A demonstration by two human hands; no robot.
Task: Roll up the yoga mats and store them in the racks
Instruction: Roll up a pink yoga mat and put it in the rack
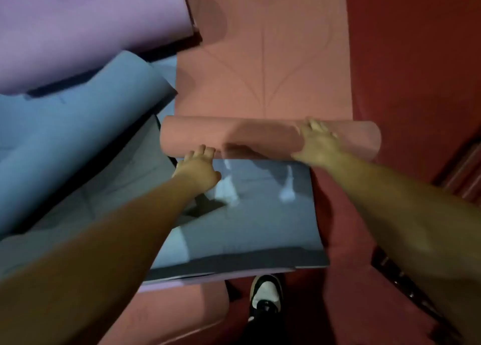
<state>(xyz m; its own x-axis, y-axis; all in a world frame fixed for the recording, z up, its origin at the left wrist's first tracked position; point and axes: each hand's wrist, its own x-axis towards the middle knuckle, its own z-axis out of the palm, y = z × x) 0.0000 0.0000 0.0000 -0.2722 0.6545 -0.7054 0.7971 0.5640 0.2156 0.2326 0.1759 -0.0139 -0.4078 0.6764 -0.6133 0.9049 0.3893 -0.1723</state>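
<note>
A pink yoga mat (263,58) lies flat on the floor ahead, its near end wound into a roll (197,133) lying crosswise. My left hand (197,167) presses the near side of the roll towards its left end, fingers extended. On top of the roll near its right end rests my right hand (318,144), fingers spread and flat. A grey-blue mat (247,227) lies under the roll's near side, with pale marks on it.
A blue mat (65,141) and a lilac mat (86,27) overlap at the left. Red floor (411,58) runs along the right. My shoe (265,298) stands at the bottom centre, beside another pink mat (169,316). No rack is in view.
</note>
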